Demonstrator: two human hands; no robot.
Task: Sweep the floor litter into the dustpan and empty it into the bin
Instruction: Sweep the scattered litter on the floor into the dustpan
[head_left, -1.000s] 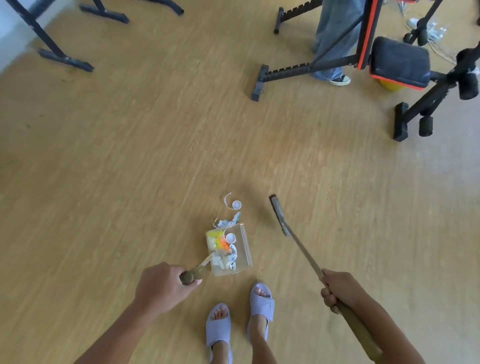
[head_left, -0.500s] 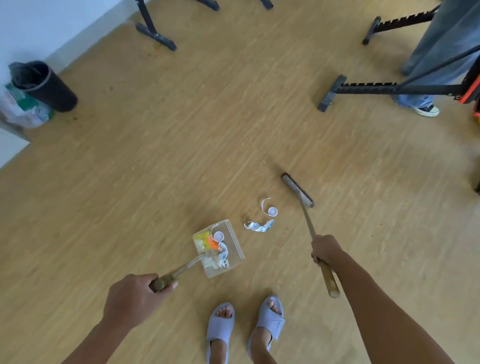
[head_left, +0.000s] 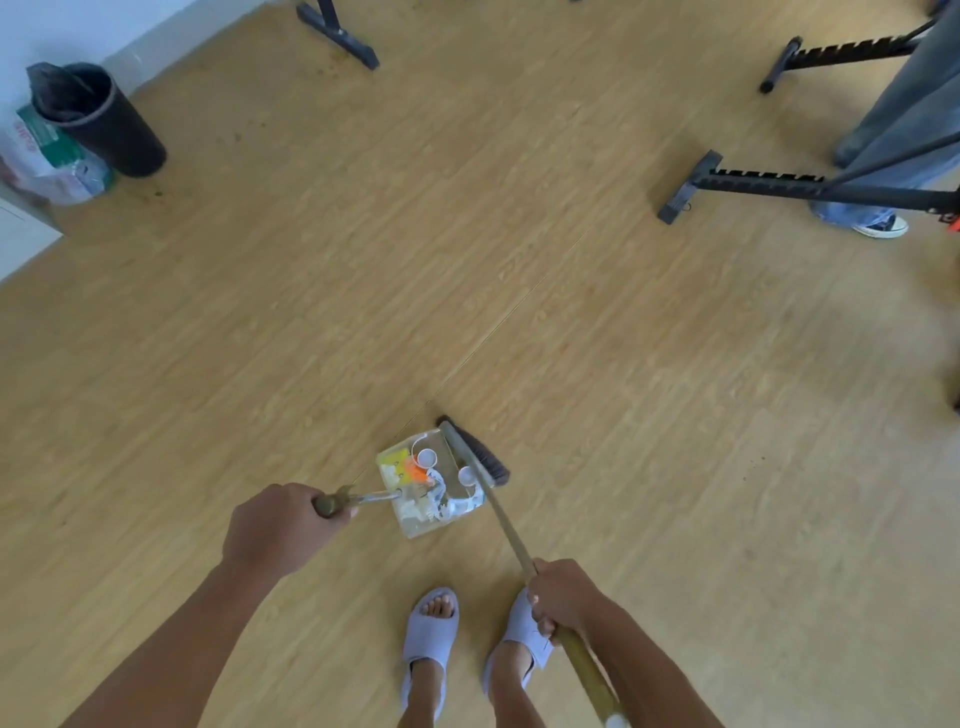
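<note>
**Litter (head_left: 431, 483) all in the pan: sweeping looks done**

Half a second back, a white cap and a torn blue-white wrapper lay on the floor between pan and broom. Both now sit in the clear dustpan (head_left: 415, 530) with the orange and yellow scraps. No loose pieces seen nearby. Broom head (head_left: 480, 457) is against the pan's mouth, at its 2 o'clock side. Left hand (head_left: 278, 525) grips the pan handle; right hand (head_left: 563, 595) grips the broomstick. Judgement: emptying is next. The black bin (head_left: 98, 119) stands well apart at 10 o'clock.

Bright, even light, perhaps from the right; faint soft shadows; mild motion blur overall; wide-angle bending at edges, bin (head_left: 104, 124) smeared.
</note>
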